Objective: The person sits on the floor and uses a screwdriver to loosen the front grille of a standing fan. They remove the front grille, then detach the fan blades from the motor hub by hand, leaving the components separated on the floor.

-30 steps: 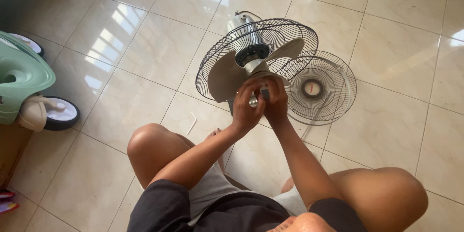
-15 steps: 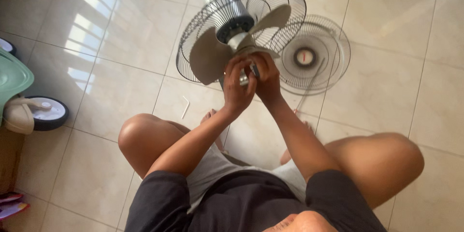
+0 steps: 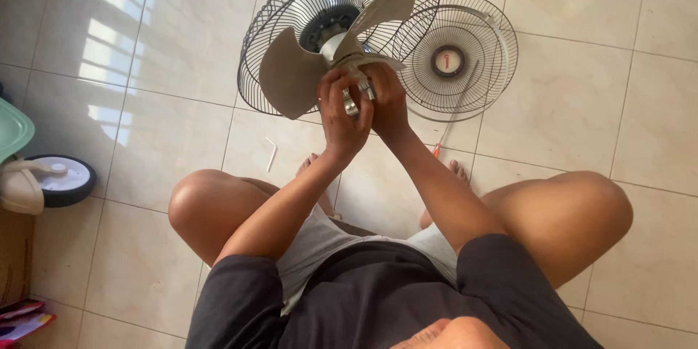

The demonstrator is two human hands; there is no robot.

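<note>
I sit on a tiled floor with a fan in front of me. Its dark rear wire guard stands tilted, with the pale grey blade on the motor hub. My left hand and my right hand are pressed together just below the hub, both closed on a small silvery part by the blade's centre. The detached front guard lies flat on the floor to the right.
A thin rod with a red tip lies across the front guard's edge. A small white bent piece rests on the tiles near my left knee. A green ride-on toy with a black wheel sits at the left edge.
The view has shifted, so the fan and hands now appear higher and closer. My hands stay together on the small part at the blade's centre.
</note>
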